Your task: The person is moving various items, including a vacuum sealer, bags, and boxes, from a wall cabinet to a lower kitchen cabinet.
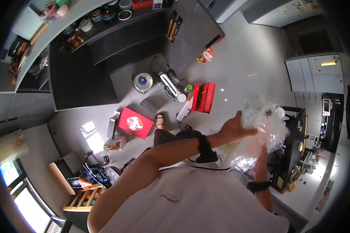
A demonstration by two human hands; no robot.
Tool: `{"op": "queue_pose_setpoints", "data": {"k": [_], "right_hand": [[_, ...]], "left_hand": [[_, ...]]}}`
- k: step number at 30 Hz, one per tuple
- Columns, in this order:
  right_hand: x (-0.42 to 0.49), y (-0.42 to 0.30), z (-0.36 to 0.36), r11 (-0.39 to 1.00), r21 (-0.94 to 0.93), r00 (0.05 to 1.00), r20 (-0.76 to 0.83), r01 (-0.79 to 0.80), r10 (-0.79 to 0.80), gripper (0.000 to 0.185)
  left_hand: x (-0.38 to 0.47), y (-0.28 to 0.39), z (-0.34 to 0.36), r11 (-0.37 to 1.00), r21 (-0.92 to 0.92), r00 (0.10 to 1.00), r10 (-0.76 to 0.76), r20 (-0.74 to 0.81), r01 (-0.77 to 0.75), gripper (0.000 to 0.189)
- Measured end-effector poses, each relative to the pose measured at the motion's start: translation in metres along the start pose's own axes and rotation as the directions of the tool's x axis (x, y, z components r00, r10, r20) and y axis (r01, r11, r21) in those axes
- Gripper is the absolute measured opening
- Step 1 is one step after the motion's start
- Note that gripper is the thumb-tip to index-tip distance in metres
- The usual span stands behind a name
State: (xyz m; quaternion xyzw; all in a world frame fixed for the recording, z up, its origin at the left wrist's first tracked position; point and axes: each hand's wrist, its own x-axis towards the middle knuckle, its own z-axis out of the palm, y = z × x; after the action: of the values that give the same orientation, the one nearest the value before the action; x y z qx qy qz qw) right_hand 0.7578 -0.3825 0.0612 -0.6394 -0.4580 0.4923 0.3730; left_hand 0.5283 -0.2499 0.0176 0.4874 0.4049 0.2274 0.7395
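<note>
Crumpled clear plastic bags (275, 132) bunch up in front of me on the right, with a white round piece (279, 112) at their upper edge. My left hand (236, 128) reaches across to their near side, thumb raised and apart from the fingers. Whether those fingers pinch the film is unclear. My right hand (262, 142) is in the plastic and grips it, partly hidden by the shiny folds. Both wrists wear black straps.
A red box (135, 123) with a white emblem and a red gift bag (206, 97) stand on the floor. Between them lie a white appliance (171, 86), cables and a metal pot (143, 83). An open cabinet door (189, 32) juts out above. A dark rack (294, 145) stands right.
</note>
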Motion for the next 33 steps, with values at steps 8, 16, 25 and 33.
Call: {"op": "queue_pose_setpoints", "data": {"k": [8,16,25,33], "right_hand": [[-0.120,0.125,-0.079,0.786,0.585,0.769,-0.403,-0.202,0.497,0.070],[-0.080,0.164,-0.144,0.676,0.736,0.814,-0.389,-0.008,0.432,0.060],[0.029,0.146,-0.353,0.790,0.613,0.757,-0.511,-0.011,0.407,0.065],[0.107,0.109,-0.492,0.844,0.516,0.769,-0.596,0.147,0.231,0.071]], "left_hand": [[0.053,-0.027,0.110,0.993,0.046,0.959,-0.116,0.259,0.108,0.096],[0.162,-0.028,0.219,0.946,0.281,0.928,-0.245,0.280,0.165,0.086],[0.337,0.005,0.369,0.983,-0.156,0.900,-0.019,0.436,0.096,0.068],[0.456,0.079,0.439,0.927,-0.247,0.828,-0.105,0.551,0.282,0.067]]}}
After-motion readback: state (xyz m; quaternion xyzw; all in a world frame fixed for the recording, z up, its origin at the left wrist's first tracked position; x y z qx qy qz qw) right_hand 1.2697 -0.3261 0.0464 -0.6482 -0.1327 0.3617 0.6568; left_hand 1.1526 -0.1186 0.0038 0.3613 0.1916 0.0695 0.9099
